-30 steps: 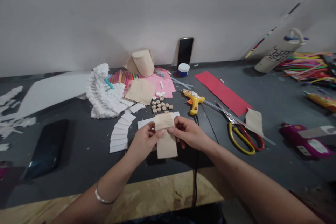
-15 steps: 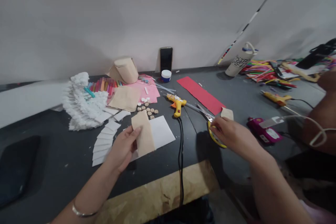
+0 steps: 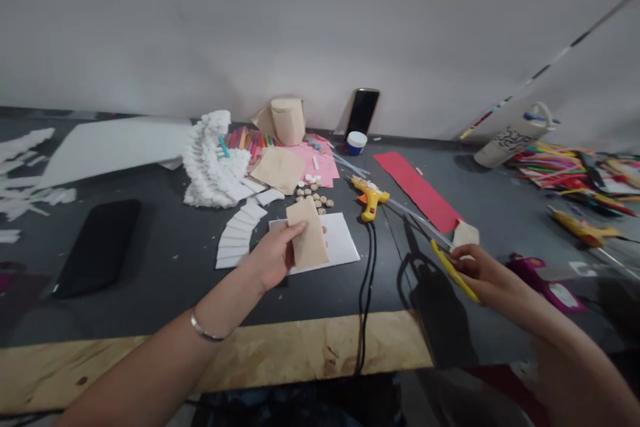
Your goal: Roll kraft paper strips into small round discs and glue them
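My left hand [image 3: 276, 255] pinches a tan piece of paper [image 3: 311, 237], thumb on top and fingertips showing past its far edge. That paper is above a white card [image 3: 343, 240] on the dark table. In my right hand [image 3: 477, 273] are yellow-handled scissors [image 3: 453, 272], raised so that their shadow falls on the table; the blades are hard to make out. A yellow glue gun [image 3: 371, 199] lies between my hands, its long clear glue stick reaching toward the scissors. Small round tan pieces [image 3: 320, 201] lie just beyond the white card.
White paper strips [image 3: 235, 240] fan out left of the card, near a fluffy white piece [image 3: 210, 167]. A red strip [image 3: 420, 190] and a tan scrap [image 3: 465, 233] lie to the right. A phone [image 3: 365, 110] leans on the wall behind a small jar [image 3: 356, 142]. A black cord [image 3: 367, 293] crosses the front edge.
My right hand has lifted the scissors off the table. My left hand still holds the tan paper over the card. The view has turned left.
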The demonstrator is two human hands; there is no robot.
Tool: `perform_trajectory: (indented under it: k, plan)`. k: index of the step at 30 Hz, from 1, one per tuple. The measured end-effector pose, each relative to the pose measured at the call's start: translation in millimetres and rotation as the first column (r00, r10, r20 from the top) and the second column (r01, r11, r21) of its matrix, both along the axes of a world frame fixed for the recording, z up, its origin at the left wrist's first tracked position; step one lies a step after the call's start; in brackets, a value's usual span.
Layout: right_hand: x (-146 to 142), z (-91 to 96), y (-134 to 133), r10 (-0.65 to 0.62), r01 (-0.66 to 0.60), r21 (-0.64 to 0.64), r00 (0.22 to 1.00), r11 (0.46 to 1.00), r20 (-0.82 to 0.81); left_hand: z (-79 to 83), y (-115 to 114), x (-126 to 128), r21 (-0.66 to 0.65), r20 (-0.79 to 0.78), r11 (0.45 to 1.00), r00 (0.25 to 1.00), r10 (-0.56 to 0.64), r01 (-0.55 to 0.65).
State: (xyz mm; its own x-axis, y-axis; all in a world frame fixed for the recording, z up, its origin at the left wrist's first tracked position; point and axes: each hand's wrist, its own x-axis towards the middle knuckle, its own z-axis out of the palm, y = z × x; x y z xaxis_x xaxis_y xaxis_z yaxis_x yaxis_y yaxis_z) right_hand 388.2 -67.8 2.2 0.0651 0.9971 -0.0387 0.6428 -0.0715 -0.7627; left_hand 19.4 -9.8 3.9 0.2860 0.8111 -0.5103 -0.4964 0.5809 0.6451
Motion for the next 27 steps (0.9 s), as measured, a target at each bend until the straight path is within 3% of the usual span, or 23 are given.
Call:
perform_trajectory:
  k: [2,5,9,11,13,15,18,23,27]
  plan:
    - [-4.0,7.9,-8.1,-0.062,-0.008,-0.277,0.968,0.961,-0.242,0.5,-0.2,-0.6,-0.034,0.038,0.999,0.999,0.019,-0.018]
    - [-22.3,9.2,-25.1,-0.213,-0.010,-0.399,0.833,0.917,-0.511,0.2,-0.4,-1.3,-0.065,0.074,0.997,0.997,0.036,-0.031]
    - [-74.0,1.5,-56.3,-0.197,-0.212,-0.321,0.457,0.923,-0.867,-0.5,-1.6,-0.1,-0.087,0.072,0.995,0.996,0.062,-0.056]
    - [-104.1,-1.6,-71.9,-0.231,-0.412,-0.370,0.350,0.833,-0.908,-0.9,-2.6,1.6,-0.096,0.017,0.992,0.996,0.090,-0.088]
    - [-131.0,-3.4,-84.2,-0.207,-0.585,-0.284,0.197,0.759,-0.958,-1.6,-3.5,3.4,-0.093,-0.038,0.988,0.992,0.118,-0.121]
    - [-151.3,-3.9,-91.9,-0.180,-0.619,-0.258,0.187,0.742,-0.966,-2.3,-3.8,4.6,-0.072,-0.055,0.988,0.989,0.136,-0.140]
    - [-166.7,-2.6,-95.9,-0.166,-0.583,-0.288,0.254,0.760,-0.953,-2.9,-3.0,4.4,-0.031,-0.042,0.985,0.985,0.169,-0.170]
    - [-164.6,-3.2,-95.0,-0.146,-0.577,-0.317,0.323,0.753,-0.935,-3.2,-1.0,2.3,-0.033,-0.041,0.984,0.984,0.176,-0.177]
    - [-158.5,-8.8,-96.5,-0.060,-0.610,-0.274,0.347,0.743,-0.936,-5.7,-0.5,2.5,-0.035,-0.042,0.984,0.984,0.175,-0.176]
